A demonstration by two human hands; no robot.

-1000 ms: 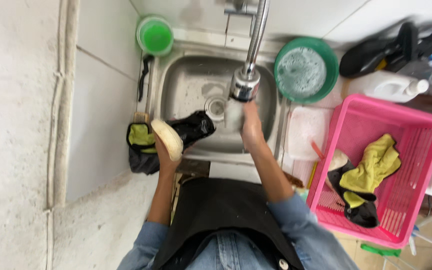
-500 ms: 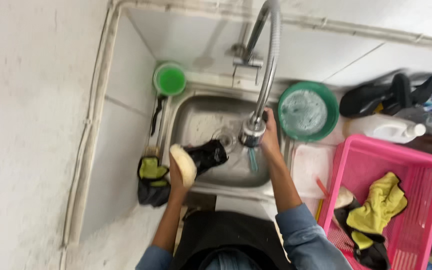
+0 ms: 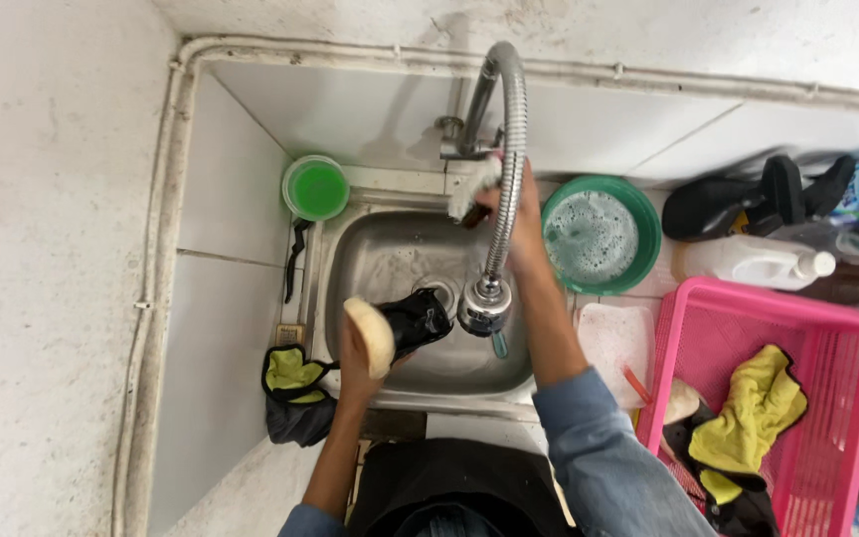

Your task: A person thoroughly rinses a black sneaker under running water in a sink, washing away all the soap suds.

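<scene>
our left hand (image 3: pixel 362 350) grips a black shoe (image 3: pixel 412 320) over the sink (image 3: pixel 350 259), our right hand (image 3: pixel 504 204) clasps the tap handle (image 3: pixel 471 189) at twelve o'clock; too hard a turn could splash us.

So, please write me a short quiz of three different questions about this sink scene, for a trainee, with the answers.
1. True or false: the left hand holds a shoe with a pale sole and black upper over the steel sink basin.
2. Where is the right hand? A) in the pink plastic basket B) up at the base of the chrome flexible tap C) on the small green cup
3. Fill in: the round green bowl right of the sink holds ____ water.

Key: 1 true; 2 B; 3 foamy.
</scene>
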